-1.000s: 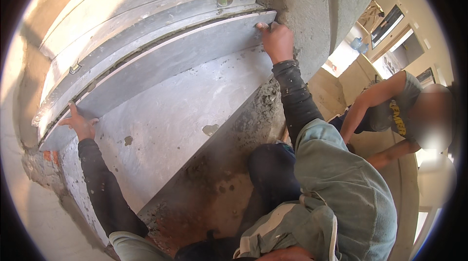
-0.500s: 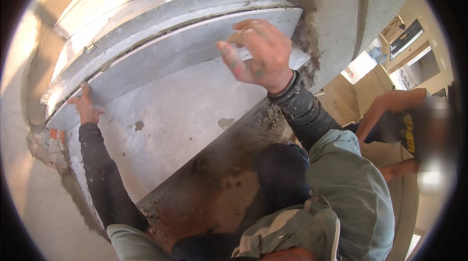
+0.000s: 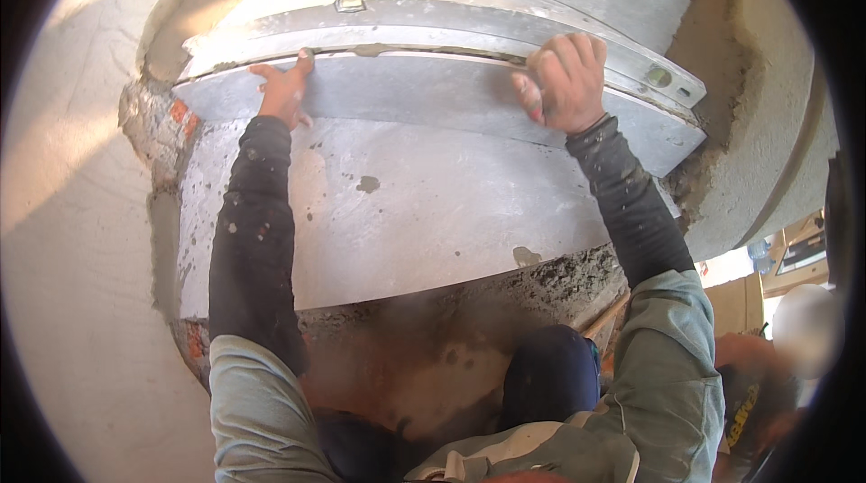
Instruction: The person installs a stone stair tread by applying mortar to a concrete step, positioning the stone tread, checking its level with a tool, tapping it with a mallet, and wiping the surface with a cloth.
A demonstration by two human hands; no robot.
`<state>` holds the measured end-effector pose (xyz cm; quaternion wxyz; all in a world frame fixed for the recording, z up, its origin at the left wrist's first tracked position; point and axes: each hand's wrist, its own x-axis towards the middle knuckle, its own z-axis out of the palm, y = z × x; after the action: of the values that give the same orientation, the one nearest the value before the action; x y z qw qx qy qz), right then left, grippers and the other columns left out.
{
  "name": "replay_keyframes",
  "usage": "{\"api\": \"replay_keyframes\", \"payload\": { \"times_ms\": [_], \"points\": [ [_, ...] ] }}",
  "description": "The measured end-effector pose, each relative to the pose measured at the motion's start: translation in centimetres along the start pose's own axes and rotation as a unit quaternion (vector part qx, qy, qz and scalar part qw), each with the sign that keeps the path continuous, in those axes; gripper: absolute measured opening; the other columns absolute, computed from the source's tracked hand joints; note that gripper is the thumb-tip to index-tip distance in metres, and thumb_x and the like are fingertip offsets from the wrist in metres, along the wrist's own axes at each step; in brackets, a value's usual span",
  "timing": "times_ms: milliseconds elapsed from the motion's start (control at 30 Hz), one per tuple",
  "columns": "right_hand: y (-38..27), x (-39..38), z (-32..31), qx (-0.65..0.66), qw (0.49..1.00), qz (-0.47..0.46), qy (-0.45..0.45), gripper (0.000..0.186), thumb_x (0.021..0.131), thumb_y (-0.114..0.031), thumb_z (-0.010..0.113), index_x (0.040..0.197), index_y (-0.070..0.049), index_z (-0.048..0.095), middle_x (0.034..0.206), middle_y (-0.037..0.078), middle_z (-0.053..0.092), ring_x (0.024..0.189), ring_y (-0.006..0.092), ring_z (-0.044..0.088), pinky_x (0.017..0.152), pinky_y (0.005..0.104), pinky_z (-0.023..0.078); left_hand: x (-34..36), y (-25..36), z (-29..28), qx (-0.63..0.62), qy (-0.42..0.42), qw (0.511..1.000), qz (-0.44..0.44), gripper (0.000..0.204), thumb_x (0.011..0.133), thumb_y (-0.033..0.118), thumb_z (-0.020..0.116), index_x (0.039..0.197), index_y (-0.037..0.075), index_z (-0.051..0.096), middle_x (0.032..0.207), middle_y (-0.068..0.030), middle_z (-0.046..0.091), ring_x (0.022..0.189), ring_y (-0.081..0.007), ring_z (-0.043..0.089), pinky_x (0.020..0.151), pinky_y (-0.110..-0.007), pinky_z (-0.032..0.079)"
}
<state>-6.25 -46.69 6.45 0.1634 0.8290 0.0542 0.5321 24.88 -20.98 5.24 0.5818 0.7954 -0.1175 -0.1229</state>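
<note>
A long grey stone slab [image 3: 406, 91] stands on edge along the back of a pale step slab [image 3: 406, 203] spotted with mortar. My left hand [image 3: 284, 91] has its fingers spread against the upright slab near its left part, fingertips at the top edge. My right hand [image 3: 564, 77] is curled closed at that slab's upper right; whatever lies under its fingers is hidden. Just behind, a metal spirit level [image 3: 451, 16] with a green vial lies lengthwise along the step above, beside a dark mortar seam.
Rough plastered walls [image 3: 72, 167] flank the steps, with exposed brick at the left. Dark mortar and rubble [image 3: 577, 271] lie below the step slab, by my knee [image 3: 550, 375]. A co-worker [image 3: 749, 402] is partly visible at the lower right.
My view has swung round, so the steps sit squarer. My right hand left the slab's right end, lifted with loosely bent fingers, and is now back at the slab's top, curled tighter.
</note>
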Motion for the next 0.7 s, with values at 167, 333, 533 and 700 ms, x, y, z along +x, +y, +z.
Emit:
{"api": "replay_keyframes", "payload": {
  "times_ms": [167,333,533,700],
  "points": [
    [0.2,-0.9,0.6,-0.03,0.997,-0.007,-0.067,0.032,0.084,-0.039,0.072,0.088,-0.01,0.057,0.087,0.007,0.053,0.086,0.028,0.052,0.082,0.0427,0.039,-0.3,0.5,1.7,0.016,-0.004,1.0,-0.009,0.132,0.089,0.058,0.068,0.149,0.01,-0.039,0.162,-0.0354,-0.017,0.142,-0.0668,0.019,0.083,-0.077,0.05],
    [-2.5,0.5,-4.0,0.04,0.998,0.035,-0.015,0.036,0.081,-0.034,0.074,0.102,-0.008,0.06,0.097,0.011,0.055,0.095,0.0307,0.051,0.092,0.0492,0.037,1.1,-3.9,2.2,-0.14,-0.009,0.989,0.048,0.106,0.095,0.063,0.056,0.16,0.009,-0.009,0.164,-0.0258,0.008,0.148,-0.0431,0.022,0.11,-0.058,0.038],
    [-15.5,-13.6,-22.3,0.133,0.923,0.281,-0.229,0.047,0.078,-0.031,0.079,0.111,-0.003,0.059,0.103,0.018,0.055,0.098,0.0379,0.054,0.088,0.0484,0.042,-9.1,-10.3,-0.4,0.08,-0.181,0.969,0.147,0.053,0.103,0.037,0.056,0.143,0.002,0.053,0.129,-0.0173,0.067,0.127,-0.0326,0.058,0.108,-0.042,0.042],
    [-24.6,-20.5,-32.3,0.222,0.687,0.618,-0.312,0.078,0.084,-0.054,0.074,0.136,0.001,0.054,0.126,0.027,0.057,0.125,0.0449,0.052,0.108,0.0499,0.04,-16.2,-13.2,-2.2,0.193,-0.213,0.877,0.385,0.046,0.091,0.03,0.074,0.126,0.002,0.069,0.129,-0.02,0.068,0.128,-0.0352,0.06,0.116,-0.046,0.035]
  ]
}}
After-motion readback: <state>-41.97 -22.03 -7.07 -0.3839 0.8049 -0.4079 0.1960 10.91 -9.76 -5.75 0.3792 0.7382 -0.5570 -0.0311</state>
